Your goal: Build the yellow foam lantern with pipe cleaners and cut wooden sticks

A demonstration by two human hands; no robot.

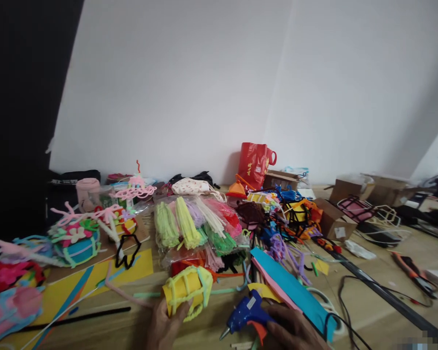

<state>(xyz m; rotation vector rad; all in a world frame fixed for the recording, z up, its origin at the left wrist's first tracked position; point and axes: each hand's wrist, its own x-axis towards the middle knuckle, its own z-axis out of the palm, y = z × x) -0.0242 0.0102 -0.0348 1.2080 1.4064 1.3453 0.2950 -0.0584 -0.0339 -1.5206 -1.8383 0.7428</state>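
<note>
My left hand (165, 323) is closed around a yellow paper cylinder (184, 291) wrapped in a lattice of pale yellow-green pipe cleaners. It is tilted, with its open end toward the lower left. To the right, my right hand (294, 326) has its fingers around the rear of a blue hot glue gun (248, 311), whose metal nozzle points down and left. The nozzle and the cylinder are apart. Below the gun's body shows its orange trigger (258, 331). Behind the cylinder lie bagged bundles of pipe cleaners (188, 224) in several colours.
Pipe-cleaner crafts, including a blue flower basket (81, 249), crowd the left. Blue and pink paper sheets (290, 289) lie beside the gun. A black cable (345, 304), pliers (414, 273) and a cardboard box (335, 221) are right. A red bag (253, 165) stands against the wall.
</note>
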